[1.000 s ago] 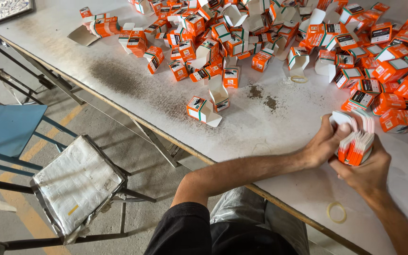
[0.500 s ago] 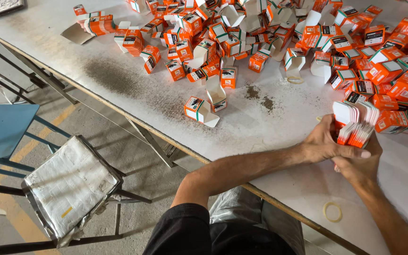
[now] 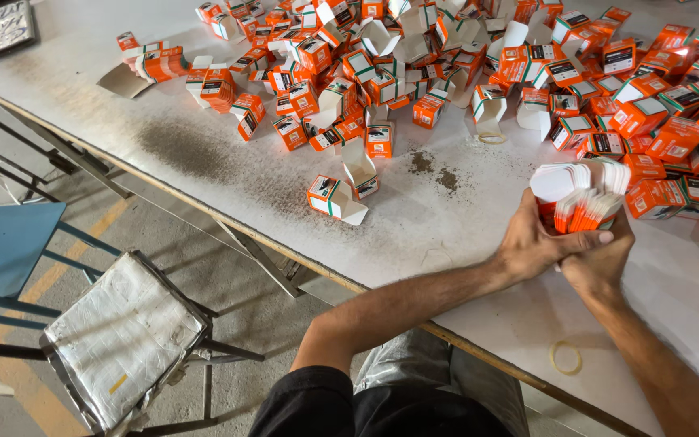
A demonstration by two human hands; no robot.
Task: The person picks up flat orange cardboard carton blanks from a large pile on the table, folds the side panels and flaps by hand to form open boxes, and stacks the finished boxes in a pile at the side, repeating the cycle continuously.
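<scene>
Both hands hold one bundle of flat orange-and-white carton blanks (image 3: 580, 198) just above the white table (image 3: 220, 174). My left hand (image 3: 535, 243) wraps its lower left side, and my right hand (image 3: 600, 263) grips it from underneath on the right. The white flaps of the blanks fan out at the top. A big heap of small folded orange cartons (image 3: 463, 57) covers the far and right part of the table. One open carton (image 3: 335, 200) lies alone near the front edge.
A rubber band (image 3: 566, 357) lies on the table near my right forearm. Dark stains (image 3: 434, 166) mark the tabletop. Left of the table stand a stool with a foil-wrapped seat (image 3: 119, 340) and a blue chair (image 3: 6, 243).
Both hands have stayed on the bundle, shifting it slightly and tightening the stack. The view has drifted a little; the heap has not moved.
</scene>
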